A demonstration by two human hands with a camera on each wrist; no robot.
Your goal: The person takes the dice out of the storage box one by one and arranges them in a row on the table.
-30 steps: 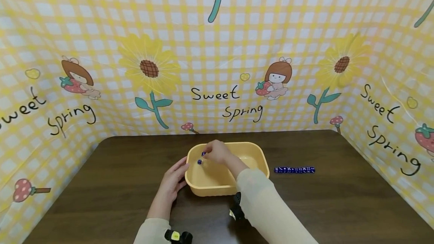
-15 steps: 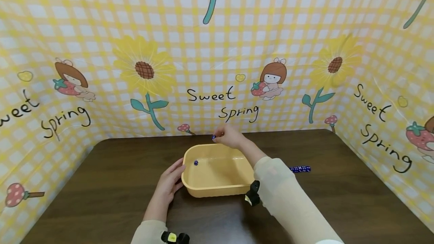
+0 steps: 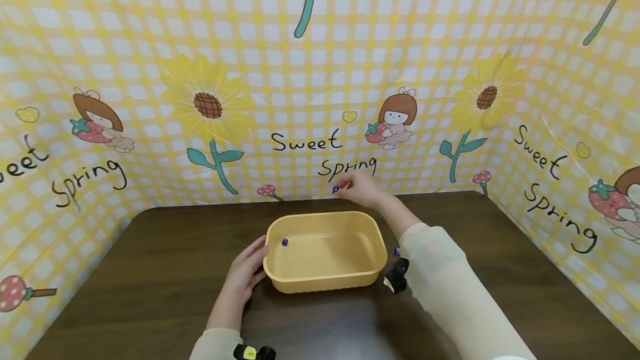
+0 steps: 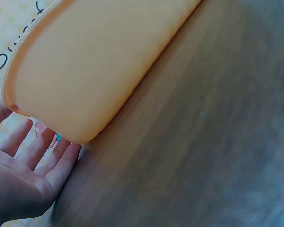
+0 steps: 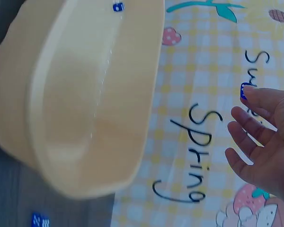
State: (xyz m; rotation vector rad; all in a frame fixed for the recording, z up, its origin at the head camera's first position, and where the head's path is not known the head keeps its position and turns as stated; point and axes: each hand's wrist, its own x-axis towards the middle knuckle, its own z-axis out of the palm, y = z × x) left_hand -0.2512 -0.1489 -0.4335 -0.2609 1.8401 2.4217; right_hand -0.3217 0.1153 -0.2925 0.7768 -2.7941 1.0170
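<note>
My right hand (image 3: 361, 189) is raised above the far rim of a yellow plastic tub (image 3: 327, 281). Between thumb and index finger it pinches a blue die (image 5: 244, 91) with white dots; the other fingers are loosely bent. Another blue die (image 3: 285, 242) lies inside the tub near its left end. My left hand (image 3: 243, 273) rests against the tub's left wall, its fingers fairly straight and spread along the outside in the left wrist view. Right of the tub, the end of a row of blue dice (image 3: 397, 251) shows; my right sleeve hides the rest.
The tub stands on a dark brown wooden table (image 3: 165, 271). Behind it and at both sides hangs a yellow checked cloth (image 3: 300, 99) with printed flowers and lettering. A black wrist camera (image 3: 397, 275) on my right arm sits close to the tub's right end.
My right hand has picked up one of the two dice from the tub, lifted it out and carried it rightward over the far rim. The left hand stays against the tub.
</note>
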